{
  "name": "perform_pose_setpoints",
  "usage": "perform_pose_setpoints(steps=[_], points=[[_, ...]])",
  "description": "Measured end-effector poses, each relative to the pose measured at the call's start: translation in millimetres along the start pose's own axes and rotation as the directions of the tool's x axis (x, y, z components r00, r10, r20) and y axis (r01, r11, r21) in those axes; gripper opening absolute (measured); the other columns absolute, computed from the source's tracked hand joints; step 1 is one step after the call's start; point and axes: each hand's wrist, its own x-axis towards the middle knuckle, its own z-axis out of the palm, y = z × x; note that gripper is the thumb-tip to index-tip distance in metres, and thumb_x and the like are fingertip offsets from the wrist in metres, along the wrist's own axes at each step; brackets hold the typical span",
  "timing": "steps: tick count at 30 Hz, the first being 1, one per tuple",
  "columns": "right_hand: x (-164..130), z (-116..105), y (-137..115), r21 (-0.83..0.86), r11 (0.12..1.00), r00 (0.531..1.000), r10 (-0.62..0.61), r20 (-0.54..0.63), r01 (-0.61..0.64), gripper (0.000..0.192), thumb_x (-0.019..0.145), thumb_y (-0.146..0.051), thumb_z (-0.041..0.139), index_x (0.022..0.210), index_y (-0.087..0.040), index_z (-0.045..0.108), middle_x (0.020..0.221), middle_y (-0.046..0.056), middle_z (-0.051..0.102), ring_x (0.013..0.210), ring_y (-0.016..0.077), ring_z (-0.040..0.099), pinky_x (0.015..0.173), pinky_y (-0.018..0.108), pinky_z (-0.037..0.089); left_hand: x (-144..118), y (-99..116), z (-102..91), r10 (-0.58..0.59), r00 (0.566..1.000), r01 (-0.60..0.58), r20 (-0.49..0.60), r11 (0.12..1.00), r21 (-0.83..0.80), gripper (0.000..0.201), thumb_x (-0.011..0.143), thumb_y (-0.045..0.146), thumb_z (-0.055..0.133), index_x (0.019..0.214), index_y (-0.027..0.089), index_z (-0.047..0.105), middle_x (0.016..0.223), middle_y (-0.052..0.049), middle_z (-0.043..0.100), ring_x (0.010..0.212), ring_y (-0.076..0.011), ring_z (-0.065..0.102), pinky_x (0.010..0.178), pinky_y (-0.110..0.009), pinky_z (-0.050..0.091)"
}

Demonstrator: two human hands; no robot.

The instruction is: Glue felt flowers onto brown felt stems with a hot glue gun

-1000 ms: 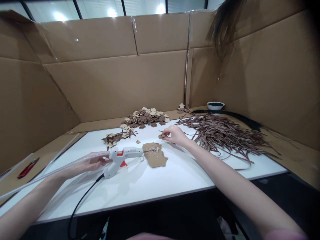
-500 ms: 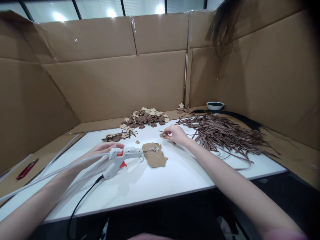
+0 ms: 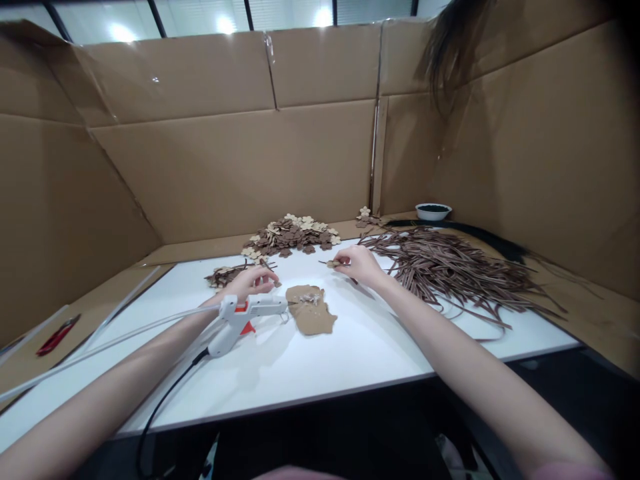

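My left hand (image 3: 249, 283) is at the table's middle, its fingertips closed on a small tan square piece (image 3: 277, 283). My right hand (image 3: 364, 265) pinches a small tan flower-shaped piece (image 3: 332, 265) with a thin brown strip beside it; the fingers partly hide both. Between me and my left hand a white hot glue gun (image 3: 255, 306) rests on its wire stand, a long glue stick (image 3: 145, 327) in its rear. Its nozzle points at a torn cardboard scrap (image 3: 313, 319) with dried glue on top.
Brown and cream flower cutouts (image 3: 295, 235) are heaped at the back, with a smaller pile (image 3: 227, 275) nearer. Brown strips (image 3: 450, 267) spread across the right. A white bowl (image 3: 433, 213) stands at the back right. A red cutter (image 3: 59, 335) lies far left. Cardboard walls (image 3: 225, 167) surround the table.
My left hand has moved right and forward from behind the glue gun to the small tan square piece. My right hand stays nearly in place, still pinching its flower piece.
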Motion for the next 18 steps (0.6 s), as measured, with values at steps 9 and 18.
perform_pose_setpoints(steps=[9, 18], points=[[-1, -6, -3, -0.022, 0.998, 0.998, 0.061, -0.009, -0.062, 0.011, 0.073, -0.022, 0.069, 0.083, -0.019, 0.074, 0.080, 0.005, 0.071, 0.075, 0.0184, 0.060, 0.064, 0.025, 0.034, 26, -19, 15.0, 0.029, 0.998, -0.026, 0.059, 0.998, -0.059, 0.037, 0.081, 0.050, 0.055, 0.090, 0.014, 0.060, 0.068, 0.000, 0.052, 0.063, -0.0136, 0.046, 0.058, -0.023, 0.035], [2, -7, 15, -0.011, 0.994, 0.992, 0.104, -0.064, -0.105, 0.011, 0.072, -0.026, 0.068, 0.079, -0.020, 0.074, 0.073, 0.003, 0.070, 0.071, 0.0180, 0.061, 0.063, 0.024, 0.036, 22, -22, 7.9, 0.012, 0.994, -0.024, -0.107, 0.994, -0.104, 0.024, 0.079, 0.039, 0.060, 0.081, 0.016, 0.057, 0.083, -0.002, 0.057, 0.067, -0.0135, 0.048, 0.059, -0.024, 0.037]])
